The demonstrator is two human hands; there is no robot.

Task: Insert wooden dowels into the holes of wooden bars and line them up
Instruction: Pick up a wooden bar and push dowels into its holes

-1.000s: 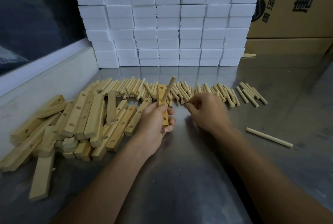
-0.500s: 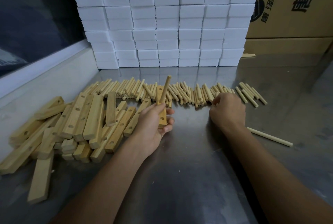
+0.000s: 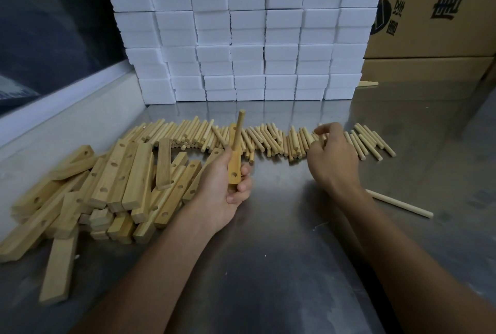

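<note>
The left hand [image 3: 225,186], at frame centre, grips a wooden bar [image 3: 234,164] with one dowel [image 3: 238,129] standing up from it. The right hand [image 3: 331,156], right of centre, has curled fingers on the dowel row [image 3: 268,139]; whether it pinches one cannot be told. The bar pile [image 3: 107,186] lies at left. A long dowel [image 3: 400,203] lies at right on the metal table [image 3: 281,266].

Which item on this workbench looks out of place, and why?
One long dowel lies alone at the right, apart from the dowel row. The wooden bars are heaped crookedly at the left, some overlapping, not lined up.
</note>
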